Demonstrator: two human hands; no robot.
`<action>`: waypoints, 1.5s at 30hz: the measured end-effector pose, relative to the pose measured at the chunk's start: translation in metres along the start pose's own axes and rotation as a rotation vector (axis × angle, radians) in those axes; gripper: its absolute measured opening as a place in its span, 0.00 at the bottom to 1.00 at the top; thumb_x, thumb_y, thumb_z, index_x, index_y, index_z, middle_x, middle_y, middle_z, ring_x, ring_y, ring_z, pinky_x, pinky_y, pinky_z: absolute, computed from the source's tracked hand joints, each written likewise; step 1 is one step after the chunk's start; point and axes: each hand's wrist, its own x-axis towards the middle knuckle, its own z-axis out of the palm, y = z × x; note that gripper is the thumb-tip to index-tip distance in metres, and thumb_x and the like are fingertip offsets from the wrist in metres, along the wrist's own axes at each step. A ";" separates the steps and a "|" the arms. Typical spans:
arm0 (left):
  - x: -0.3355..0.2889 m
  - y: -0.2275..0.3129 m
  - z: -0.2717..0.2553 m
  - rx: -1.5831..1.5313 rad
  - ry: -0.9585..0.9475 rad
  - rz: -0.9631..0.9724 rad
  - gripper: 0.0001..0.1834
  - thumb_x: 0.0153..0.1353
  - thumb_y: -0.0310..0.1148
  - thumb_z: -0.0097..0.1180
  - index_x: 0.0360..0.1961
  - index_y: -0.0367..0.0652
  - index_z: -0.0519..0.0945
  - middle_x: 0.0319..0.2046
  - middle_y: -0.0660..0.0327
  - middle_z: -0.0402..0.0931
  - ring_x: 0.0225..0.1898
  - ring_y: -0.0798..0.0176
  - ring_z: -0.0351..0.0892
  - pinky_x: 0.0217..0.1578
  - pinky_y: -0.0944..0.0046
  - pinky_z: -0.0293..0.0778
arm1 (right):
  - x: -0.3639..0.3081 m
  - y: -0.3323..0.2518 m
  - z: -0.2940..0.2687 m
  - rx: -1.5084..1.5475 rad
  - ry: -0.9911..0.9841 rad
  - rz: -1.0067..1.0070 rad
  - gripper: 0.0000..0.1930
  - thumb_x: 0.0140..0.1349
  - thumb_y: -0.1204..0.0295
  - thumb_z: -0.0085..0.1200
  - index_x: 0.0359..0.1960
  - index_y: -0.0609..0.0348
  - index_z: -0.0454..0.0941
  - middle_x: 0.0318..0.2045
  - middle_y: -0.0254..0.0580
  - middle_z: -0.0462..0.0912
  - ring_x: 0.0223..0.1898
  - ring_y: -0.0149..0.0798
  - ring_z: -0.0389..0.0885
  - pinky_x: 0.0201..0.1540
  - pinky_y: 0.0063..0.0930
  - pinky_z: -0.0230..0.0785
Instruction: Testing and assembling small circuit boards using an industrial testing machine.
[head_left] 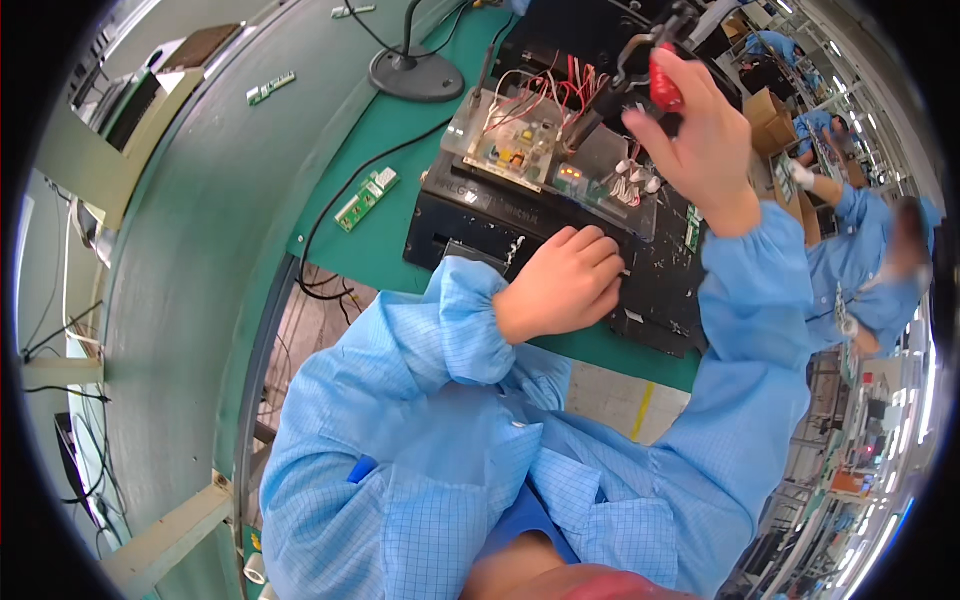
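A black test fixture (pixel 465 225) with a clear plastic cover stands on the green bench mat. Wires and a small circuit board (pixel 520 150) show on its upper part. My right hand (pixel 710 140) is raised at the fixture's far right, fingers curled over the red handle (pixel 664 82) of a metal lever clamp, thumb held apart below it. Over the fixture's near edge lies my left hand (pixel 565 283), its fingers curled in; whatever is under them is hidden. Beside the right wrist is a narrow green circuit board (pixel 693 229). White connectors (pixel 630 185) bunch together under the clamp.
Left of the fixture lies a green circuit board (pixel 367 199), with a black cable (pixel 335 200) curving past it. A round black stand base (pixel 416 75) sits farther back. Another small board (pixel 271 88) rests on the grey ledge. Co-workers in blue (pixel 870 250) are at the right.
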 end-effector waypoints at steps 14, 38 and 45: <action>0.036 -0.062 0.005 0.527 0.148 -0.114 0.24 0.60 0.42 0.56 0.49 0.30 0.78 0.49 0.48 0.77 0.52 0.48 0.75 0.54 0.52 0.70 | 0.073 0.116 -0.001 1.070 -0.084 0.915 0.24 0.72 0.49 0.48 0.22 0.50 0.75 0.11 0.28 0.66 0.13 0.27 0.62 0.19 0.26 0.54; -0.002 -0.064 -0.132 -0.353 0.970 -0.131 0.14 0.56 0.19 0.65 0.43 0.41 0.78 0.37 0.61 0.79 0.36 0.64 0.77 0.40 0.66 0.72 | -0.305 -0.160 -0.009 -0.226 0.329 1.344 0.14 0.72 0.70 0.51 0.27 0.64 0.79 0.18 0.42 0.78 0.18 0.30 0.69 0.22 0.30 0.59; 0.064 -0.235 -0.166 -1.441 0.803 -0.588 0.08 0.68 0.27 0.57 0.45 0.35 0.75 0.40 0.55 0.79 0.42 0.61 0.80 0.42 0.64 0.79 | -0.307 -0.162 -0.006 -0.207 0.310 1.343 0.15 0.72 0.69 0.52 0.26 0.63 0.79 0.17 0.41 0.77 0.17 0.28 0.68 0.21 0.29 0.57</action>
